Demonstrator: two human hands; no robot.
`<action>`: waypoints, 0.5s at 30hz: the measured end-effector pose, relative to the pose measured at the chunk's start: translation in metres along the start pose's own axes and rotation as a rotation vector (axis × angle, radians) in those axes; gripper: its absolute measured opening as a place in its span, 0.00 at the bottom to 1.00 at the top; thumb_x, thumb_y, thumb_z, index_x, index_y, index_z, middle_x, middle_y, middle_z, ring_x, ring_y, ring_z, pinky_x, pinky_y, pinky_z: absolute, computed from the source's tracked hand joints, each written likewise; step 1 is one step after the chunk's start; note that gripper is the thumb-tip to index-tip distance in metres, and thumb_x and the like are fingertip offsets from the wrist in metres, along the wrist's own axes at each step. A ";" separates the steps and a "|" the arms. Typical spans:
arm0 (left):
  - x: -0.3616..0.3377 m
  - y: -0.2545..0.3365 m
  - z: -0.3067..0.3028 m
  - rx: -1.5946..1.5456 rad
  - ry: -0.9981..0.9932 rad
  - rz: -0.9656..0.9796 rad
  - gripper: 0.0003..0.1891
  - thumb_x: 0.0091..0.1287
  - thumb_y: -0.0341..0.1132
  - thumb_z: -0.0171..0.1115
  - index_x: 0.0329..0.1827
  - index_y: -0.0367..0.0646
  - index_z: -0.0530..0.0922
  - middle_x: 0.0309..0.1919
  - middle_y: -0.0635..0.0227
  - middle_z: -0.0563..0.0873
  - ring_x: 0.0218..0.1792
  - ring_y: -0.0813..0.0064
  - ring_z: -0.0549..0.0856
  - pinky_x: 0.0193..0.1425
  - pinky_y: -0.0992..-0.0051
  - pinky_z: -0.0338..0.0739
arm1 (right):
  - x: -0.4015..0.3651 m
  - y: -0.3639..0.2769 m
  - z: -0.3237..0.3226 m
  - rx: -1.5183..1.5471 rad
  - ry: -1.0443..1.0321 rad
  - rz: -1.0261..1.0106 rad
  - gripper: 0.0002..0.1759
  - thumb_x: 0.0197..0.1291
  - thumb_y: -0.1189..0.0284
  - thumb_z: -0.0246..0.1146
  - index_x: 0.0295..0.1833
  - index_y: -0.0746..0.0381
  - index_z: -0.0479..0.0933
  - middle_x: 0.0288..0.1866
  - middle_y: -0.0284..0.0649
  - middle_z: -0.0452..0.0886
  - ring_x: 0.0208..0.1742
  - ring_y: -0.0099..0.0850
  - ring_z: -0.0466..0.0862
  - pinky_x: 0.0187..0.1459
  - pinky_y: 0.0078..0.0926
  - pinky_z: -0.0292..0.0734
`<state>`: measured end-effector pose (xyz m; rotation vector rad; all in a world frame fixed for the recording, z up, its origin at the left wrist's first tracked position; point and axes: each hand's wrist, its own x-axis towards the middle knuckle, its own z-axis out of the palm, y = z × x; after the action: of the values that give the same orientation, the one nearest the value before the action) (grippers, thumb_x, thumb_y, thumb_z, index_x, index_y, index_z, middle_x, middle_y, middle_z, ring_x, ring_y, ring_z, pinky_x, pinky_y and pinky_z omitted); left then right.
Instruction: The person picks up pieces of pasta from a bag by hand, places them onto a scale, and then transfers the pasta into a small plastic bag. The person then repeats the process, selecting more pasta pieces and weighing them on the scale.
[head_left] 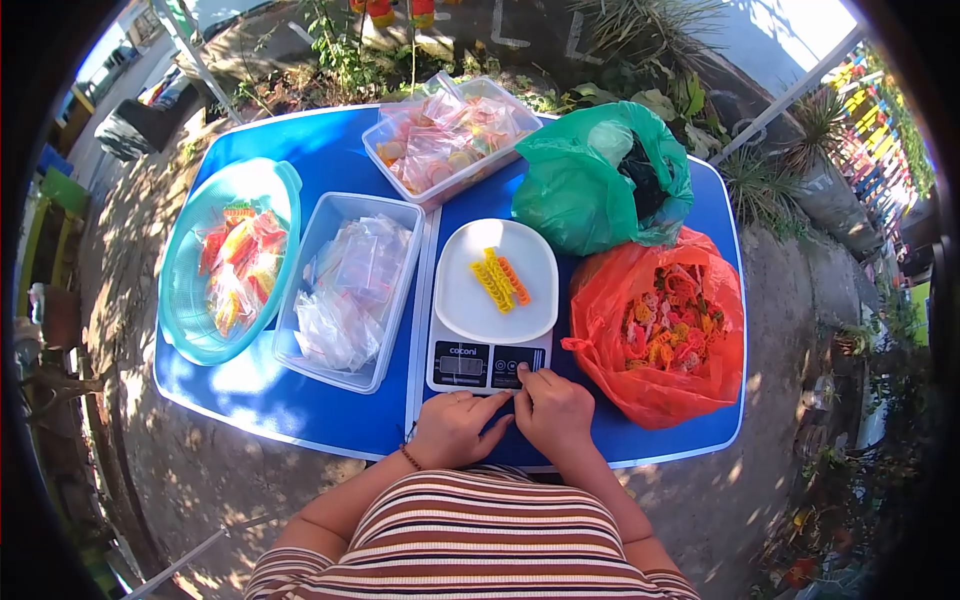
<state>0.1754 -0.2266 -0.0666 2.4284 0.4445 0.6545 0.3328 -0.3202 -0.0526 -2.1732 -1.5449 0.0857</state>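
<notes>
A white kitchen scale (462, 378) lies on the blue folding table, its platform holding yellow snack pieces (492, 281) and an orange piece (514, 281). My right hand (553, 408) rests at the scale's front right corner, thumb or finger on the button panel, fingers curled. At the front edge of the scale is my left hand (460, 427), its fingers bent and its thumb toward the right hand. Whether either hand grips anything is too small to tell. Right of the scale, a red plastic bag (640, 385) holds many colourful snack pieces.
On the blue table (250, 405), a clear tub (372, 377) of empty plastic bags stands left of the scale. Farther left is a teal basket (180, 290) of filled packets. Another tub (455, 182) of packets and a green bag (565, 190) are at the back.
</notes>
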 end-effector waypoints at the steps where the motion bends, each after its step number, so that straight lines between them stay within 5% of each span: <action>1: 0.001 0.001 0.000 -0.001 -0.006 0.004 0.18 0.60 0.38 0.76 0.51 0.42 0.88 0.24 0.67 0.87 0.24 0.70 0.86 0.29 0.70 0.78 | 0.001 0.001 0.000 -0.017 -0.008 -0.006 0.15 0.54 0.71 0.68 0.48 0.61 0.89 0.29 0.37 0.83 0.26 0.36 0.86 0.28 0.33 0.80; 15: -0.002 0.003 0.000 -0.008 0.025 0.027 0.19 0.57 0.38 0.77 0.51 0.42 0.88 0.21 0.65 0.85 0.21 0.68 0.85 0.28 0.69 0.77 | 0.001 -0.003 -0.007 -0.024 -0.050 0.001 0.17 0.54 0.70 0.68 0.49 0.63 0.89 0.29 0.39 0.84 0.27 0.36 0.86 0.30 0.34 0.80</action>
<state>0.1742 -0.2291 -0.0653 2.4249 0.4193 0.6978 0.3328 -0.3209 -0.0444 -2.2067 -1.5796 0.1238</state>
